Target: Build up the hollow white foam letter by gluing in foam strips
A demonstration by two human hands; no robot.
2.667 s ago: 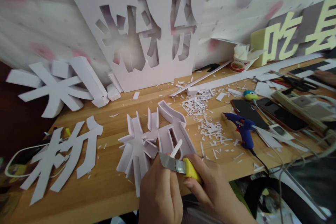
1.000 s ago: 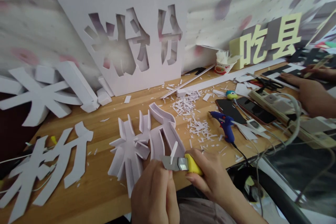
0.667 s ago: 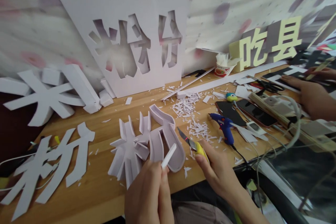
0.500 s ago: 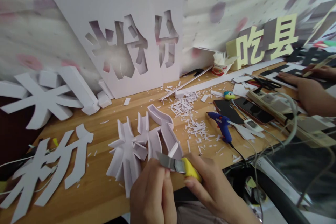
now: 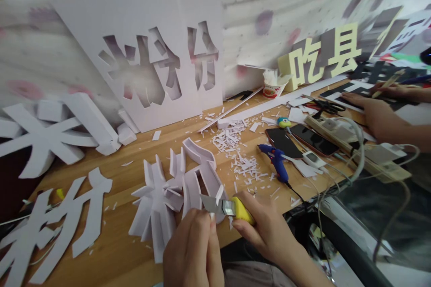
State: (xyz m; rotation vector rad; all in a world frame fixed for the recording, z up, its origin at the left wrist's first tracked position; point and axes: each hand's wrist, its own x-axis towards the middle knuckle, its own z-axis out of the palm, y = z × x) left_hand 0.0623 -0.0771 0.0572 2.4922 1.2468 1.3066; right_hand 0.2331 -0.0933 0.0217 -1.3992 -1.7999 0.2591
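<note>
So our left hand (image 5: 195,246) pinches one white strip (image 5: 219,193), which points far and slightly right from those fingertips, so that hand's nearest. Our right hand (image 5: 264,224) grips one yellow-handled knife (image 5: 244,211), blade pointing left across the strip. Off right: one glue gun (image 5: 277,165), two phones (image 5: 283,143).

A small craft workshop, by the look of it — a wooden workbench (image 5: 114,197) with a blue glue gun (image 5: 276,161), heaped white offcuts (image 5: 232,136) near the middle, yellow-faced cut-out characters (image 5: 343,49) at the far right and a stencilled white board (image 5: 182,94) at the far side.
</note>
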